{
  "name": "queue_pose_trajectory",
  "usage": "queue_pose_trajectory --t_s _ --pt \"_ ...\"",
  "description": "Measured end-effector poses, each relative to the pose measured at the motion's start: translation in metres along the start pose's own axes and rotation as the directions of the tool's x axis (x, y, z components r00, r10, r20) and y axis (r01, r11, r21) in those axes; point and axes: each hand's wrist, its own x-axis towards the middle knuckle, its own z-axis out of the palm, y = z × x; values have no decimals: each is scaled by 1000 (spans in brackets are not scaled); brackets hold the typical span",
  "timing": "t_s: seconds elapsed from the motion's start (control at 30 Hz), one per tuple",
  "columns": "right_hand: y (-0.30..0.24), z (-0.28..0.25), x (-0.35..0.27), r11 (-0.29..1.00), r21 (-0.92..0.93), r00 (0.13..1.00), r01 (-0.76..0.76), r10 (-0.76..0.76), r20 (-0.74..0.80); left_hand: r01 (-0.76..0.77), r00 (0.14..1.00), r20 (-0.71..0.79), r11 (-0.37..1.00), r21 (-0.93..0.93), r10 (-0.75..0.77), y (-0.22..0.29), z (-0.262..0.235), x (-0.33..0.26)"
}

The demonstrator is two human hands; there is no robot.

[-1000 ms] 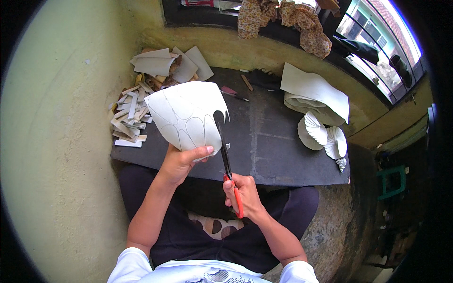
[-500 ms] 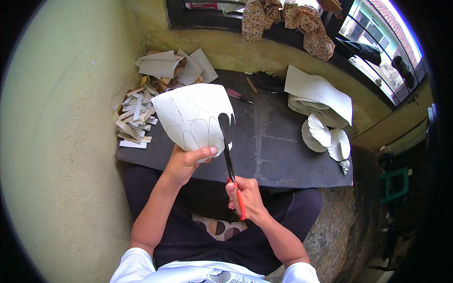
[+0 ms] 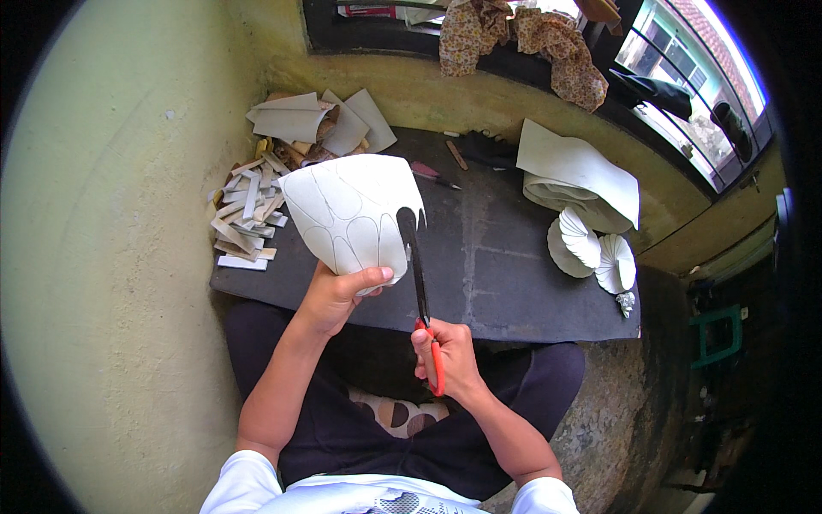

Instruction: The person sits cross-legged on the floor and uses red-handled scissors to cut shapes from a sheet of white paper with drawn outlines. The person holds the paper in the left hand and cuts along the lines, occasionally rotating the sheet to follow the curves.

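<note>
My left hand pinches the lower edge of a curved white sheet, thumb on top, fingers mostly hidden beneath. Rounded petal outlines are drawn on the sheet, and its right edge is cut into a notch with pointed ends. In my right hand are scissors with red handles and long dark blades. The blades look closed together and point away from me, along the sheet's cut right edge. A tiny white bit shows beside the blades.
On the dark table, short pale strips and paper pieces are heaped at the left. A folded white sheet, ribbed white shell-like pieces and a small silvery piece lie right. A pointed tool lies farther back.
The scissors have shifted slightly to the right, and their blades now sit a little farther from the sheet's edge. My left hand and the sheet have barely moved.
</note>
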Motion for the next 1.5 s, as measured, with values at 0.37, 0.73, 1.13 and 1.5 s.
queue_pose_trajectory --t_s 0.37,0.73,1.13,1.5 --pt "7 -7 7 997 12 997 -81 81 9 44 999 -28 998 -53 -46 -11 4 1" --pt "7 -9 8 990 79 993 -118 117 15 104 990 89 991 82 -111 -14 5 3" --pt "12 -8 9 996 -6 992 -89 88 -94 -141 990 6 968 209 143 -15 10 3" --pt "-5 -14 11 948 -316 985 -35 -20 -171 -27 998 -44 981 190 36 -16 -4 2"
